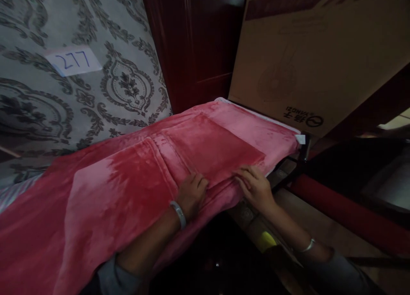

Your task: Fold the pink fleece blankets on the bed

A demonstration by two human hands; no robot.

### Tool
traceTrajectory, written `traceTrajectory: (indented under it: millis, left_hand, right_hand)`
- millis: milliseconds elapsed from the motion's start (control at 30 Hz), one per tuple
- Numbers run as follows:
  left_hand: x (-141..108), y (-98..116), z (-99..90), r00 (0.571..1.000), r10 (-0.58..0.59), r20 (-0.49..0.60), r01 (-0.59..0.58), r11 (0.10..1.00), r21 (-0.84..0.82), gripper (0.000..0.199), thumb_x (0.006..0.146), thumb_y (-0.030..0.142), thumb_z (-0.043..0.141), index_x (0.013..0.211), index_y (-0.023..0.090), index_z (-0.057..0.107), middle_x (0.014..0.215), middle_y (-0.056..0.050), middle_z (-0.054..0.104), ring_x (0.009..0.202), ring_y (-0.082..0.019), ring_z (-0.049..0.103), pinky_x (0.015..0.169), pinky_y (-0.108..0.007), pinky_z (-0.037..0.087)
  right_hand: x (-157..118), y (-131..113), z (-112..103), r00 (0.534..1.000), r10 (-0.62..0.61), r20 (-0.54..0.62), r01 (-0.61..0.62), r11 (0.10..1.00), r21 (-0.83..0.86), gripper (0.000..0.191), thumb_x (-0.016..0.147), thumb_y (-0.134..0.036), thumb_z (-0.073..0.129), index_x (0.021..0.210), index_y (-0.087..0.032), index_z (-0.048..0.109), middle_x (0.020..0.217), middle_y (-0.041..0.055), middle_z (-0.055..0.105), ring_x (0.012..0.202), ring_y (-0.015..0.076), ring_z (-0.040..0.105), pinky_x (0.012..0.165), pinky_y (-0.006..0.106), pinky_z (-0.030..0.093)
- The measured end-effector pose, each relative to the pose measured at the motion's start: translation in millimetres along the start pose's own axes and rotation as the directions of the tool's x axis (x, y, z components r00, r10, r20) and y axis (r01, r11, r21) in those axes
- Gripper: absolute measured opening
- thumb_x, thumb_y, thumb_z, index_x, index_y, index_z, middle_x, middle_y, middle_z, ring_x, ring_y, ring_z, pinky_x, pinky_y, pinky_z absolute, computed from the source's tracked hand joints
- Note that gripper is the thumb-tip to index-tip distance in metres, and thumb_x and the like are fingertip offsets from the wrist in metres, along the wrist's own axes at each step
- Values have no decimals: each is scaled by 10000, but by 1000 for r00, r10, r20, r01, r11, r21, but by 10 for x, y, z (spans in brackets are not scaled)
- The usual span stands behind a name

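A folded piece of red plush cloth [218, 147] lies on a pink plush cover [250, 124] spread over a long, low surface. Its near edge runs between my two hands. My left hand [193, 194], with a pale bangle at the wrist, is closed with curled fingers on the cloth near its seam. To the right, my right hand [255, 187] pinches the same edge close to the cloth's right corner. A second plush section [128, 179], red with lighter patches, lies flat left of the seam.
A large cardboard box [297, 60] leans at the back right beside a dark red door [198, 38]. Patterned wallpaper [128, 85] with a paper marked 277 [73, 61] covers the left wall. A red roll-like bar [346, 209] stretches along the right.
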State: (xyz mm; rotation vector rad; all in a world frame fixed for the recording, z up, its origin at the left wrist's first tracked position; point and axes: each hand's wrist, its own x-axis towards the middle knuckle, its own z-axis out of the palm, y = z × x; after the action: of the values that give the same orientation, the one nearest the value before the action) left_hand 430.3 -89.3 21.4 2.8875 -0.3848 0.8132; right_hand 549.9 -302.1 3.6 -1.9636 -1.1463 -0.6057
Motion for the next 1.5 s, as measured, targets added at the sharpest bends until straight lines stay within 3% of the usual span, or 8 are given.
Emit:
traceTrajectory:
  millis: [167, 367, 500, 733, 900, 1100, 1333, 1500]
  left_hand:
    - [11, 5, -14, 998, 14, -65, -14, 1000, -10, 149, 915, 68, 455, 902, 178, 556, 869, -63, 591, 786, -205, 526, 708, -343, 487]
    - [10, -3, -13, 996, 21, -92, -21, 1000, -6, 156, 917, 73, 442, 892, 182, 550, 854, -55, 583, 776, -201, 521, 696, -335, 488]
    - [4, 2, -4, 997, 16, -82, -16, 1000, -1, 160, 919, 70, 448, 909, 181, 564, 865, -56, 587, 786, -201, 526, 699, -341, 480]
    - [3, 29, -20, 998, 56, -8, -55, 993, 109, 131, 894, 85, 497, 891, 193, 570, 862, -61, 595, 790, -224, 507, 690, -367, 455]
    - [21, 23, -83, 995, 33, 90, -36, 999, 39, 140, 842, 90, 532, 902, 212, 568, 879, -61, 592, 797, -226, 512, 697, -373, 451]
    - [27, 25, -189, 984, 15, 175, 0, 996, -85, 207, 758, 137, 619, 947, 200, 563, 968, -82, 607, 885, -248, 525, 778, -405, 489]
    - [-12, 37, -95, 984, 3, 176, 1, 1000, -26, 128, 863, 119, 537, 950, 211, 556, 951, -78, 600, 883, -243, 550, 769, -402, 496]
    - [-36, 76, -97, 975, 6, 224, -20, 998, 60, 66, 870, 158, 566, 915, 207, 565, 931, -80, 601, 863, -239, 561, 734, -382, 493]
  right_hand:
    - [283, 339, -230, 978, -33, 207, 58, 991, -119, 319, 1009, -312, 467, 1255, -231, 653, 1177, 98, 647, 1016, 210, 652, 812, 328, 566]
    - [467, 480, -211, 925, -102, 366, 186, 962, -201, 253, 1007, -241, 449, 1112, -207, 677, 1055, 75, 658, 841, 164, 645, 677, 257, 492]
    - [462, 523, -109, 948, -121, 293, 216, 924, -315, 240, 1004, -226, 434, 948, -187, 665, 900, 63, 624, 719, 153, 576, 612, 258, 420]
    - [237, 642, 24, 976, -171, 132, 205, 925, -319, 247, 998, -165, 381, 973, -175, 627, 949, 94, 628, 848, 195, 583, 728, 303, 475]
    - [169, 701, -61, 987, -76, 143, 115, 951, -288, 222, 1002, -206, 410, 977, -197, 631, 984, 90, 628, 885, 197, 596, 736, 311, 505]
    - [221, 573, -227, 992, -97, 78, 114, 960, -255, 262, 962, -175, 457, 1132, -201, 655, 1115, 104, 660, 1041, 240, 593, 880, 396, 511]
    - [73, 618, -93, 933, -201, 297, 276, 932, -234, 470, 1018, -356, 434, 1467, -225, 465, 1443, 110, 546, 1364, 266, 454, 1107, 553, 336]
    - [2, 610, -35, 955, -170, 244, 228, 946, -232, 449, 1018, -357, 430, 1446, -247, 506, 1375, 113, 606, 1323, 276, 511, 1119, 593, 318]
